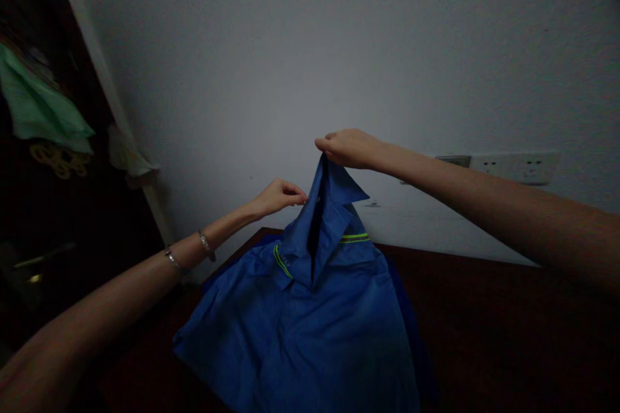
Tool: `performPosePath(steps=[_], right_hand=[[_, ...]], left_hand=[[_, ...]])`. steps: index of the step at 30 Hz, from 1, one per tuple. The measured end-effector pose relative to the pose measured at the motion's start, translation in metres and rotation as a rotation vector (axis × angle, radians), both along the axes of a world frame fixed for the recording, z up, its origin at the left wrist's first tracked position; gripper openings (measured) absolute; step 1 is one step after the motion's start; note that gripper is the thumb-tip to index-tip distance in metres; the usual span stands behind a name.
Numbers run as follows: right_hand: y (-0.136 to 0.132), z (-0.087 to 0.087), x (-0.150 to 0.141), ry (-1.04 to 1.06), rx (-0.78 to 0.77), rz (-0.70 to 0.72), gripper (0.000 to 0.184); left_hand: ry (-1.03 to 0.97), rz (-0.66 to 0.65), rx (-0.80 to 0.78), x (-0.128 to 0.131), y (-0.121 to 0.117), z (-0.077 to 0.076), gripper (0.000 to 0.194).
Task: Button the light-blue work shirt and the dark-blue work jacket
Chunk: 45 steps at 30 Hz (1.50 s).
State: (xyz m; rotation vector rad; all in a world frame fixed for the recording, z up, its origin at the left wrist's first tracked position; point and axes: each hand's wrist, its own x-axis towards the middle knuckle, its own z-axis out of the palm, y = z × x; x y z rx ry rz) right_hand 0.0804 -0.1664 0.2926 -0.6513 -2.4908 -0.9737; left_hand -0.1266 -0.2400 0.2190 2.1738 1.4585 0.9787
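Note:
A blue collared shirt (310, 335) with yellow-green stripes across its chest spreads over a dark reddish table, its collar end lifted up. My right hand (351, 147) is closed on the top of the collar (345, 186) and holds it raised. Lower and to the left, my left hand (279, 197) pinches the shirt's edge beside the collar. Between the two hands the front opening gapes as a dark slit. Two bracelets circle my left wrist. Part of a darker blue cloth (411, 329) shows under the shirt on the right.
The dark table (484, 316) meets a pale wall (252, 64) behind the shirt. Wall sockets (516, 168) sit at right, partly behind my right forearm. At left stands a dark door (97, 206) with a green cloth (41, 103) hanging on it.

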Motion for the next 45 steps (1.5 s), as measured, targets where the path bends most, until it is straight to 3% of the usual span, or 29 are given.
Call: performPosePath(steps=[6,10,14,19,24,27,31,34,39,42,45], right_hand=[[0.000,-0.006,-0.006,0.135,-0.020,-0.029,0.024],[0.001,-0.013,-0.005,0.285,-0.169,0.064,0.020],[0.002,-0.024,-0.014,0.580,-0.632,0.293,0.012],[-0.006,-0.042,-0.044,0.897,-1.339,0.468,0.011],[-0.017,-0.051,-0.052,0.970,-1.668,0.715,0.027],[-0.023,-0.049,-0.051,0.916,-1.637,0.713,0.032],[-0.027,-0.042,-0.058,0.899,-1.429,0.545,0.031],[-0.024,-0.032,-0.064,0.925,-1.294,0.527,0.028],[-0.016,-0.003,-0.070,0.998,-1.122,0.553,0.029],[-0.018,0.020,-0.077,1.029,-1.039,0.561,0.027],[-0.021,0.043,-0.087,1.017,-0.967,0.554,0.023]], left_hand=[[-0.019,0.048,-0.078,0.002,-0.005,-0.006,0.015],[-0.263,0.164,-0.096,0.006,-0.010,-0.013,0.008],[-0.642,0.269,0.084,0.013,-0.013,-0.006,0.007],[-0.776,0.228,0.197,0.024,-0.012,0.012,0.008],[-0.775,0.228,0.294,0.023,-0.011,0.023,0.009],[-0.776,0.242,0.324,0.016,-0.012,0.029,0.008],[-0.732,0.229,0.320,0.007,-0.014,0.039,0.011],[-0.669,0.232,0.373,-0.001,-0.016,0.042,0.020],[-0.503,0.319,0.527,-0.013,-0.018,0.023,0.049],[-0.462,0.214,0.381,-0.012,-0.020,0.007,0.060],[-0.537,0.173,0.268,-0.003,-0.023,0.000,0.051]])
